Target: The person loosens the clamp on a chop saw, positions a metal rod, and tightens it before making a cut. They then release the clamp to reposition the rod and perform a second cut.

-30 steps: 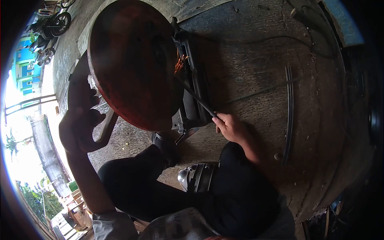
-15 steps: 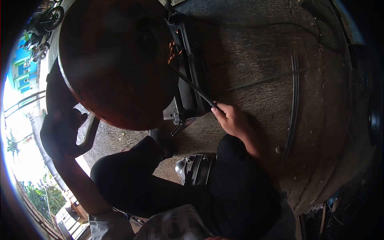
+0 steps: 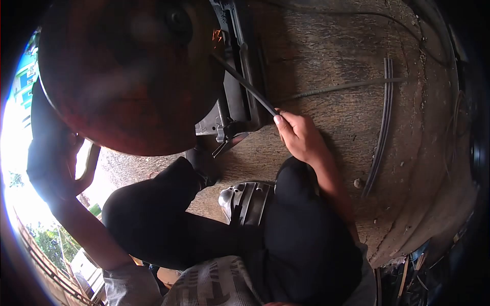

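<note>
Outdoors, the right hand (image 3: 301, 136) clenched one thin dark metal rod (image 3: 245, 85) fed into one dark chop-saw (image 3: 237, 97) — sparks (image 3: 217, 36) flying — while the left hand (image 3: 53, 163) gripped the saw's handle (image 3: 89, 158).

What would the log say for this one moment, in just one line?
left hand: grips saw handle | right hand: holds thin metal rod | rod tip at reddish disc guard, sparks | spare rods on ground
</note>
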The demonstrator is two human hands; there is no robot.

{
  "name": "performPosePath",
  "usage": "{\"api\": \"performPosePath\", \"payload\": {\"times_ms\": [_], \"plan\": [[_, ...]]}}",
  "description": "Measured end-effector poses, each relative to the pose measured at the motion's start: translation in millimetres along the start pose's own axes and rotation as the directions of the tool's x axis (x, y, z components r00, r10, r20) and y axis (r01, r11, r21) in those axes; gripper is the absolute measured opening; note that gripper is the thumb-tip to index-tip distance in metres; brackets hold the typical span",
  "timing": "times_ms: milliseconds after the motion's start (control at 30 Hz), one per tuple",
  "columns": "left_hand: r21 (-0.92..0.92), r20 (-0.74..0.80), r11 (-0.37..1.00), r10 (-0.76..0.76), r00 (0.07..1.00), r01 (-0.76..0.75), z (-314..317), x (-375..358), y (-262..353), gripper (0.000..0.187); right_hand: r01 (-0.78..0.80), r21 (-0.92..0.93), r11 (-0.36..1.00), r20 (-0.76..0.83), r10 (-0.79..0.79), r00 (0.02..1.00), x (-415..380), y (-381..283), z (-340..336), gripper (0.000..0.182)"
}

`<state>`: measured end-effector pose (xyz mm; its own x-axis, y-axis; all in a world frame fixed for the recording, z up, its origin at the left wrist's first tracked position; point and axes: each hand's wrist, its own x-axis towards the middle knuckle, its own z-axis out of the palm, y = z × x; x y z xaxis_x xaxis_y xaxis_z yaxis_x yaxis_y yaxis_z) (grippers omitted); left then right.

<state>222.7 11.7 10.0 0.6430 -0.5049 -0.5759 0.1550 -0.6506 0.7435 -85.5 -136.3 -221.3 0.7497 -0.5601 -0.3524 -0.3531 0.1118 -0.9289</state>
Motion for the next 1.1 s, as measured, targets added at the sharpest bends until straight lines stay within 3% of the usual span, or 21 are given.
{"api": "performPosePath", "payload": {"times_ms": [167,300,567,1100], "plan": [[-0.002,-0.007,1.000,-0.001,1.000,0.001,-1.2,-2.0,4.7,0.042,-0.103,0.118,0.988,0.129,0.088,0.988,0.3,-2.5,-1.7,0.030],[-0.011,-0.015,1.000,-0.005,1.000,0.005,-2.9,-5.0,4.1,0.042,-0.100,0.118,0.988,0.117,0.086,0.989,-0.7,-1.7,-0.1,0.029],[-0.027,-0.045,0.999,-0.039,0.998,0.037,-4.9,-4.0,0.0,0.041,0.081,0.015,0.997,-0.051,-0.080,0.996,0.5,5.7,4.5,0.021],[-0.040,-0.078,0.998,-0.060,0.995,0.057,-11.9,-2.7,5.3,0.039,0.207,-0.292,0.934,-0.156,-0.260,0.953,2.1,0.6,9.6,0.022]]}}
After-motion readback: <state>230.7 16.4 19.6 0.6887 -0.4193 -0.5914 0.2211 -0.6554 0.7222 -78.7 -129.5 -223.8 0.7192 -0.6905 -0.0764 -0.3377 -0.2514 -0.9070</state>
